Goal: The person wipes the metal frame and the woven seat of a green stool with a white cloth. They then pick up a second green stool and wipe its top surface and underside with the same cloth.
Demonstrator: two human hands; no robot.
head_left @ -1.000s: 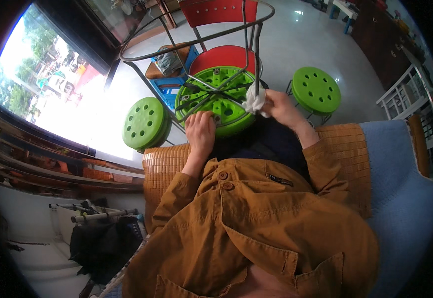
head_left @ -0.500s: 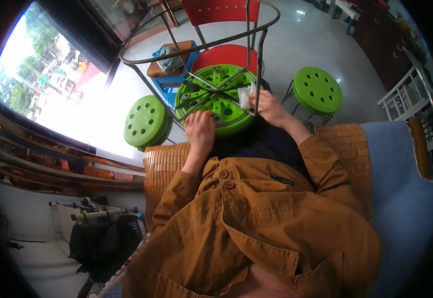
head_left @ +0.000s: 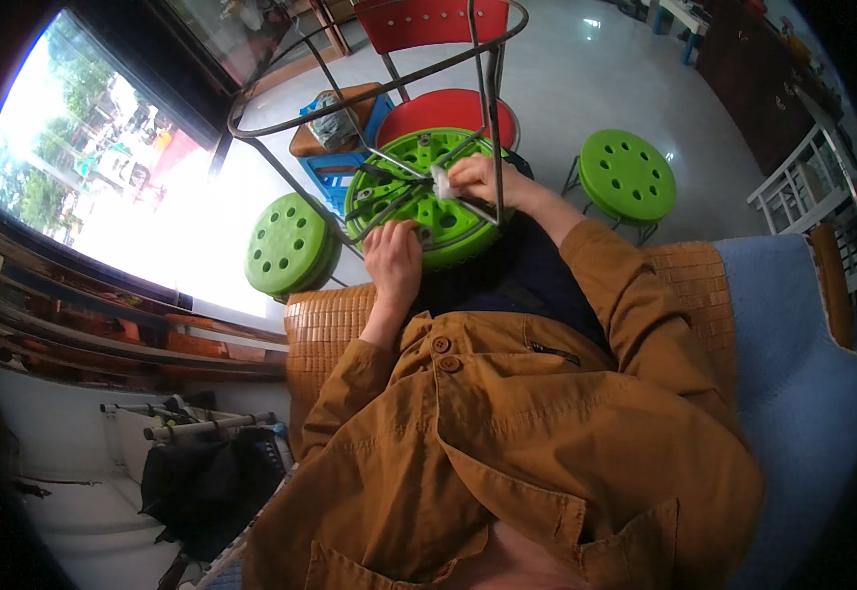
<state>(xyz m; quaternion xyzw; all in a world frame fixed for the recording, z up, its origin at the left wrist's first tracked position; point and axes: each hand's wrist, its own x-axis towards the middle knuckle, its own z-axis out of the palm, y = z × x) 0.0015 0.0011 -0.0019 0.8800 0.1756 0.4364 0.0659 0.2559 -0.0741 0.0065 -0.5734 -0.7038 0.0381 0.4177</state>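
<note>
A round green stool [head_left: 438, 216] lies upside down at my knees, its ribbed underside facing up. Its grey metal legs rise from the seat to a ring [head_left: 370, 104] at the top. With fingers curled over the near left edge of the seat, my left hand [head_left: 393, 258] grips the stool, touching a leg's lower end. My right hand [head_left: 495, 183] pinches a crumpled white cloth or tissue [head_left: 441, 183] against the metal bars near the middle of the underside. Part of the crossing bars is hidden by that hand.
Green stools stand on the left [head_left: 291, 244] and right [head_left: 629, 175]. Beyond is a red chair [head_left: 453, 110], beside a blue crate [head_left: 335, 172] topped by a brown board and a grey bundle. I sit on a woven bamboo mat [head_left: 325, 320]; a blue pad [head_left: 792, 324] lies to the right.
My right hand has moved left with the white cloth, from the right-hand leg to the middle of the underside. The ring has shifted slightly left. My left hand has stayed on the edge.
</note>
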